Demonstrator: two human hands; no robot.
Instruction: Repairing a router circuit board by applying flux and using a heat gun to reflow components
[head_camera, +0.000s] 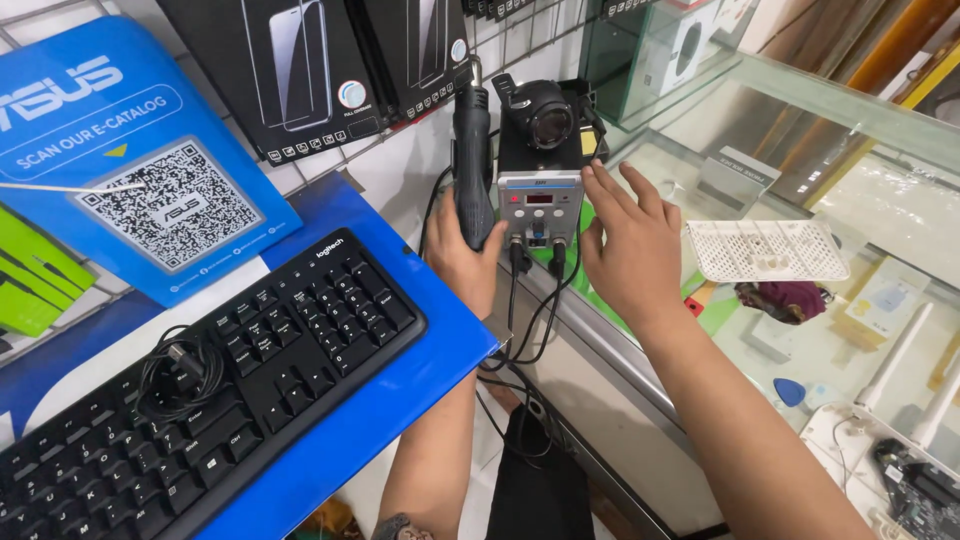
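A: How far along does the work look?

B: Early, I'd judge. The hot-air wand (472, 160) is in the left hand (462, 262), gripped around its dark handle and upright, just left of the grey rework station (540, 205). Nothing sits under the nozzle yet.

A: And the right hand (632, 250)?

B: Spread wide and flat, holding nothing, fingertips (597, 180) touching the station's right edge beside its display. The station stands at the glass counter (800, 110) corner, 2 cables (535, 300) plugged in front, a black keyboard (230, 390) well left.
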